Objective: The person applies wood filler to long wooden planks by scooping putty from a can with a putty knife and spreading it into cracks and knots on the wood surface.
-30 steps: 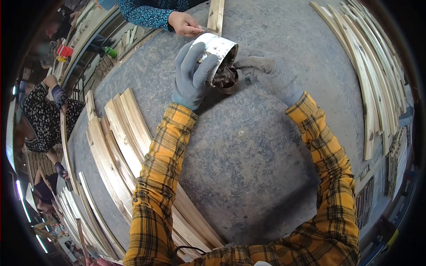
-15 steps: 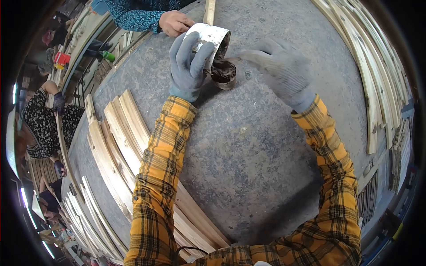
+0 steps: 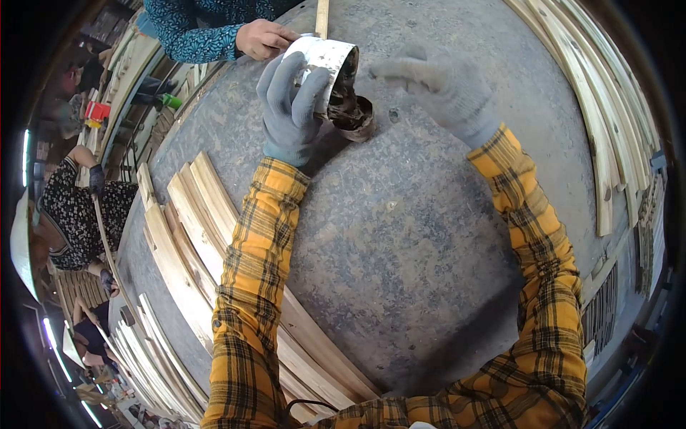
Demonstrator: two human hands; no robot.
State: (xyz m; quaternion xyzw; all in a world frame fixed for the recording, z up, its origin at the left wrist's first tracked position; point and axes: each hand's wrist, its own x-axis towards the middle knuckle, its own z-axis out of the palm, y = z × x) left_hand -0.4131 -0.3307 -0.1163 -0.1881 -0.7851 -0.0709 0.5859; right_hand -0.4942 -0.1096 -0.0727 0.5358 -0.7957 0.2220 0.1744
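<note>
From where I stand, the person's gloved left hand (image 3: 288,125) has its grip closed around a white tin (image 3: 314,57), fingers spread over the side, holding it tilted so its mouth faces toward the right hand and down. Dark, thick paste (image 3: 344,107) clings inside and hangs at the lip, right at the rim of a small cup (image 3: 362,129), which seems to stand on the grey counter (image 3: 400,250). The gloved right hand (image 3: 457,96) is off to the side, apart from both, its fingers partly bent; it is blurred, so I can't tell whether its grip is released or pinching something thin. For a clean job, I'd hold the tin's lip low over the cup and change the tilt a little at a time, since stuff that thick looks likely to drop in a lump. No hand seems to steady the cup, so a knock from the tin could shift it. It would also pay to mind the co-worker's bare hand (image 3: 266,39), close behind the tin near a narrow wooden strip (image 3: 322,18), and to keep drips off the strips (image 3: 182,264) by the left sleeve (image 3: 250,286). As for labels, the tin's white side shows dark smears, but I can read no brand or lettering anywhere.
</note>
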